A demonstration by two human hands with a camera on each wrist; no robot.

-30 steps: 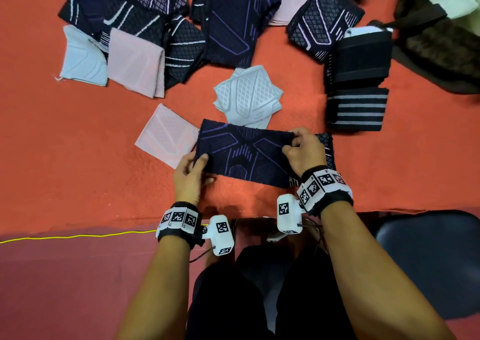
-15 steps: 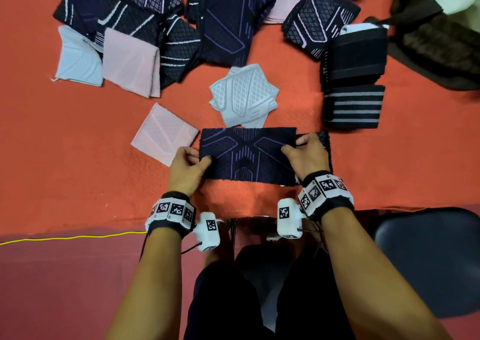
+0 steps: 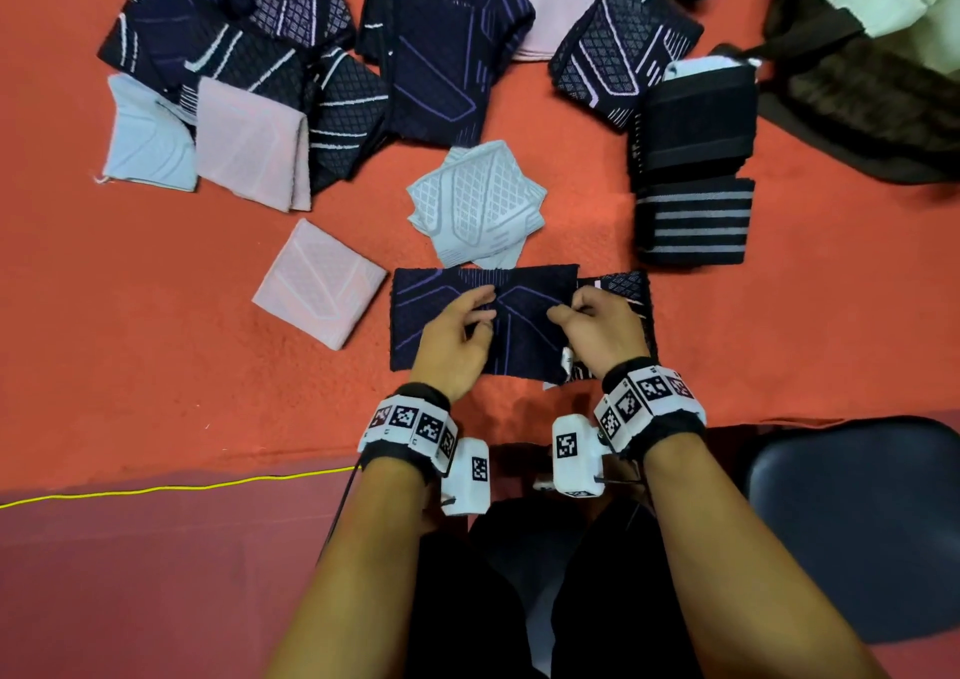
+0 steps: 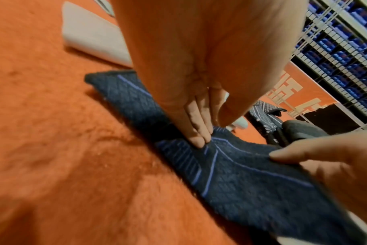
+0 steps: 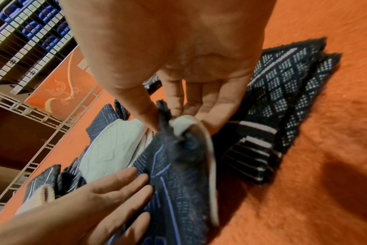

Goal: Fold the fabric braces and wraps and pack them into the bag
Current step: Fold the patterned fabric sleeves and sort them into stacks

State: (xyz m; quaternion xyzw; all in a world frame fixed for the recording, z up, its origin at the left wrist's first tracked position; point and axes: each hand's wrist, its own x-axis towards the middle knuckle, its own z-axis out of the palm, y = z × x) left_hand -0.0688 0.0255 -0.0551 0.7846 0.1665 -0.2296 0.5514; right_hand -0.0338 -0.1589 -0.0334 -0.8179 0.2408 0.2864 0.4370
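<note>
A navy brace with purple lines (image 3: 524,325) lies flat on the orange cloth just in front of me. My left hand (image 3: 480,307) presses its middle with straight fingers (image 4: 199,137). At the right end, my right hand (image 3: 569,307) pinches the brace's edge (image 5: 163,116) between thumb and fingers and lifts it, so a white lining shows. Under that end lies a dark brace with white diamonds (image 5: 283,92). The dark brown bag (image 3: 872,96) lies open at the far right, with pale cloth inside.
Folded pieces lie close by: a white one (image 3: 478,205), a pink one (image 3: 322,283), and black striped wraps (image 3: 693,221). Several unfolded braces (image 3: 436,55) are heaped at the back. The table edge, a yellow cable (image 3: 156,489) and a dark chair (image 3: 857,522) are near me.
The navy brace has been laid flat. My left hand let go of its left end and now presses the middle. My right hand has raised the right edge.
</note>
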